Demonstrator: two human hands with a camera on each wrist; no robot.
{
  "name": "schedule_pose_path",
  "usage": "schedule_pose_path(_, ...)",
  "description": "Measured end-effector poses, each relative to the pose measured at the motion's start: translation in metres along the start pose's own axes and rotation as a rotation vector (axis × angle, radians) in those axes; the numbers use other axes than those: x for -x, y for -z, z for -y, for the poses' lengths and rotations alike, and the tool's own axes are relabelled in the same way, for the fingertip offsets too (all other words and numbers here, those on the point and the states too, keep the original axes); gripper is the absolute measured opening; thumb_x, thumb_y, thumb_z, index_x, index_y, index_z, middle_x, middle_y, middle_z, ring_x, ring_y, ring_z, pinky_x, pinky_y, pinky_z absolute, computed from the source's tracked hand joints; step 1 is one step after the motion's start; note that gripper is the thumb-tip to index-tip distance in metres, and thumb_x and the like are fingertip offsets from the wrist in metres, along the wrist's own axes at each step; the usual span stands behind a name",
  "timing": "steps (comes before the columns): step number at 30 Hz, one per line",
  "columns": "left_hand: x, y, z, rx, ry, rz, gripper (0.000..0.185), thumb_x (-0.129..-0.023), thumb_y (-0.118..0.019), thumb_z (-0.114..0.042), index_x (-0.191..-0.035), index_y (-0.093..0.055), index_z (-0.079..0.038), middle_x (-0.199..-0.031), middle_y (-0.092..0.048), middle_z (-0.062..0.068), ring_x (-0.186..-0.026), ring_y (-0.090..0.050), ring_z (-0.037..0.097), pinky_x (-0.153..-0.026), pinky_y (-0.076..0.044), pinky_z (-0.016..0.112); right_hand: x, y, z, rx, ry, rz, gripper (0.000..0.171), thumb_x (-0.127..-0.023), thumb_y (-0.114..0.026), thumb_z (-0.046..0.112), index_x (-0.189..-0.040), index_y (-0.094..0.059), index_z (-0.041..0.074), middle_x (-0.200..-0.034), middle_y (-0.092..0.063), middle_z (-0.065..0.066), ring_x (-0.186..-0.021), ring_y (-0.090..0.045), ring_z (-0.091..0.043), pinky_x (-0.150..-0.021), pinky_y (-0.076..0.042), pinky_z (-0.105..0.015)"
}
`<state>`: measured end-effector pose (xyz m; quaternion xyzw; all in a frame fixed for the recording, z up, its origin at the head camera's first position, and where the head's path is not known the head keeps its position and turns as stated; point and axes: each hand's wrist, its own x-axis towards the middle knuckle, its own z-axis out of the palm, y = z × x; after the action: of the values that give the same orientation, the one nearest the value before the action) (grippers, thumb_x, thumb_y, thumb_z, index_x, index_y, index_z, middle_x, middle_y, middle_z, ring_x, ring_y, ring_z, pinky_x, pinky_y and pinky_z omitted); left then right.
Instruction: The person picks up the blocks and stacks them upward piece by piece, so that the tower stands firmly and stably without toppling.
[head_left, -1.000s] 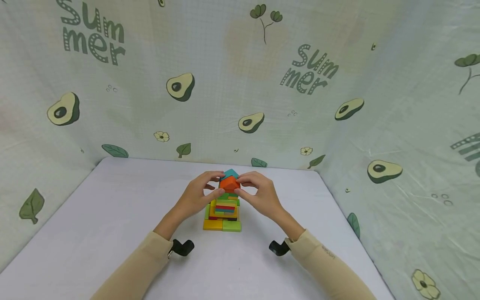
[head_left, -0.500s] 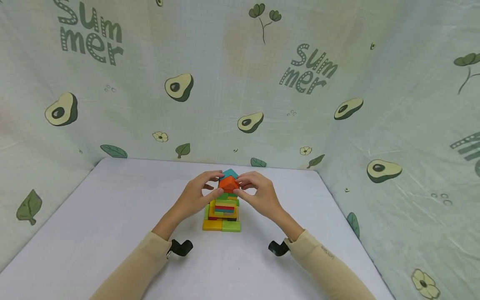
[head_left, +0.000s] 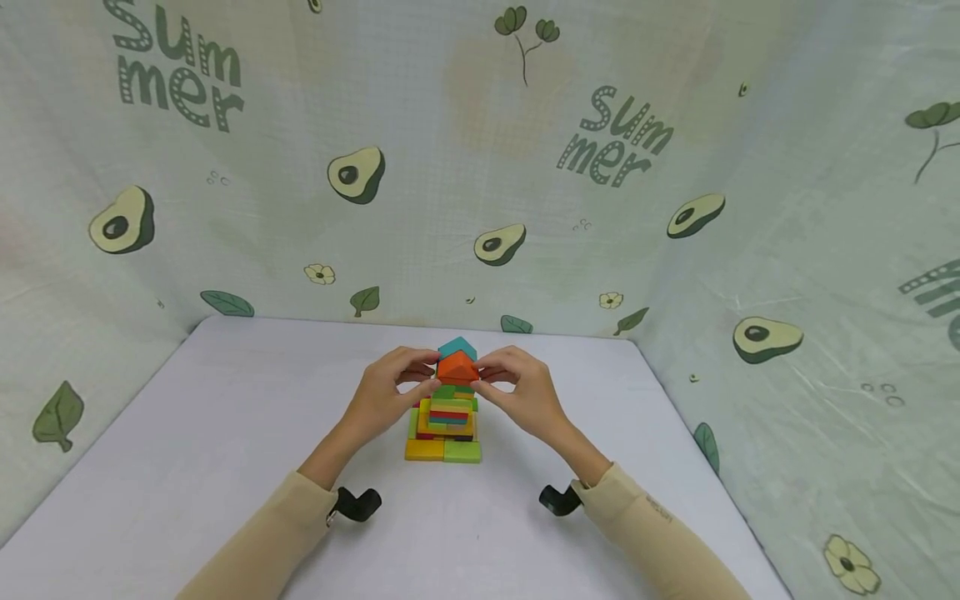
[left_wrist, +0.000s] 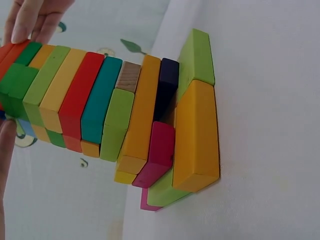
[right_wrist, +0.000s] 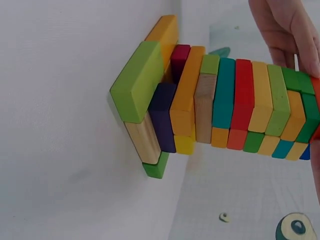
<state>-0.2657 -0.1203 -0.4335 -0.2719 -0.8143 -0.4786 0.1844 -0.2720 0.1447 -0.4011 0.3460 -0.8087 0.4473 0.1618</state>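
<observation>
A tower of coloured wooden blocks stands mid-table on a wider base of yellow and green blocks. At its top sits an orange roof-shaped block, with a teal block just behind it. My left hand pinches the orange block's left side between thumb and fingers, and my right hand pinches its right side. The left wrist view shows the tower sideways, with fingertips at its top end. In the right wrist view, fingers reach the top of the same tower.
The white table is walled at the back and both sides by avocado-print fabric. Black wrist mounts hang under my sleeves near the table's front.
Both hands stay on the orange block, which has turned slightly so that its peak now shows squarely. My forearms have dropped a little toward me.
</observation>
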Motion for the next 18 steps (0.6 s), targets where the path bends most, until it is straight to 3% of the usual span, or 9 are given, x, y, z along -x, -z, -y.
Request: schedule_pose_path(18, -0.0008, 0.0013, 0.0005, 0.003, 0.001, 0.018, 0.043, -0.095, -0.081, -0.017, -0.136, -0.069, -0.011, -0.127, -0.07, 0.009, -0.108, -0.073, 0.014, -0.095, -0.059, 0.026, -0.0004, -0.0013, 0.0019, 0.004, -0.002, 0.002, 0.027, -0.091, -0.084, 0.006, -0.117, -0.078, 0.007, -0.112, -0.072, -0.003, -0.097, -0.075, -0.015, -0.089, -0.062, -0.028)
